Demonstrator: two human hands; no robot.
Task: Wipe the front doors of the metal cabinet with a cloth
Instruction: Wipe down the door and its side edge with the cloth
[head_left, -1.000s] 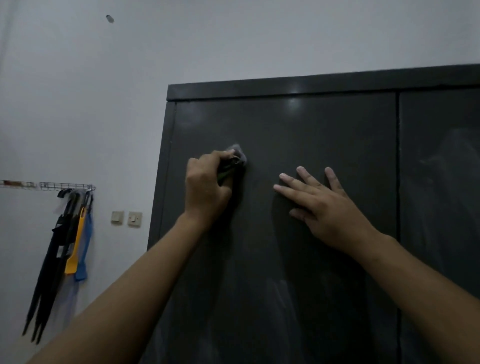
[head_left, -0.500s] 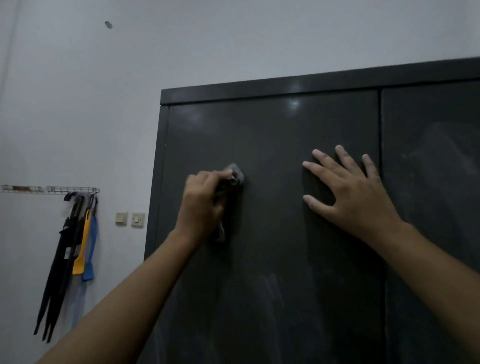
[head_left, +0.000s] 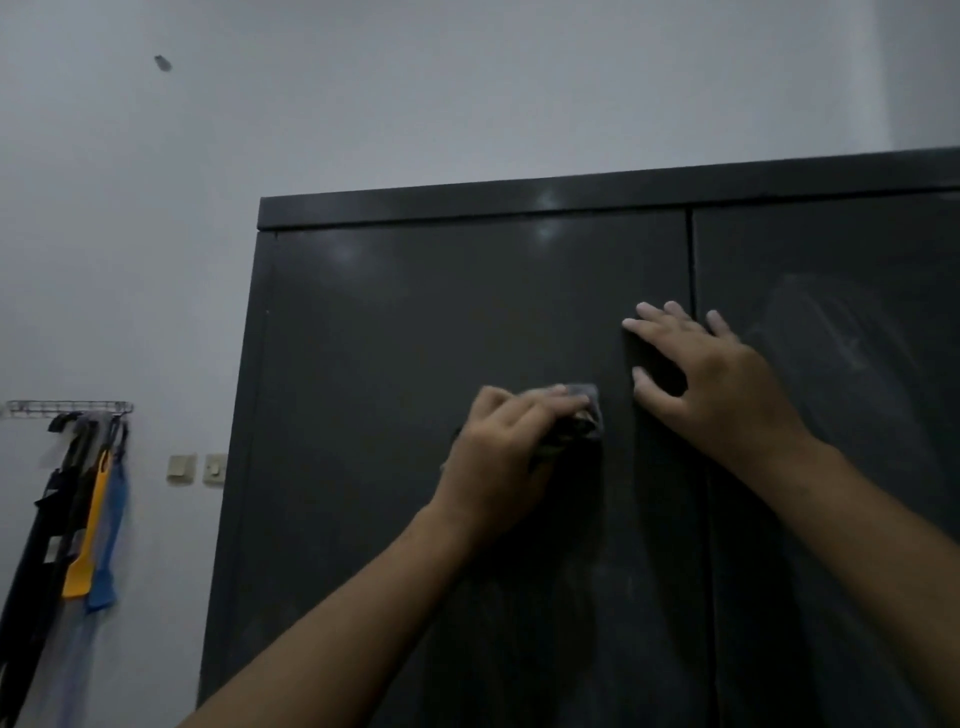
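The upper left door (head_left: 415, 312) is bare from the cabinet's top rim (head_left: 571, 200) down to the hands, and bare along its left side too. The right hand (head_left: 717, 384) lies flat across the seam between the doors, just right of the left hand (head_left: 498, 457) and its cloth (head_left: 587, 410), and bars the way rightward there. The right door (head_left: 841, 322) is bare above the forearm that crosses it. On the wall, switches (head_left: 197, 470) and hanging tools (head_left: 88, 519) sit well apart from both hands.

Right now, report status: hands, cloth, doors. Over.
Left hand grips crumpled cloth against left door. Right hand flat across door seam. Right door shows dusty smears. Nothing blocking the doors.
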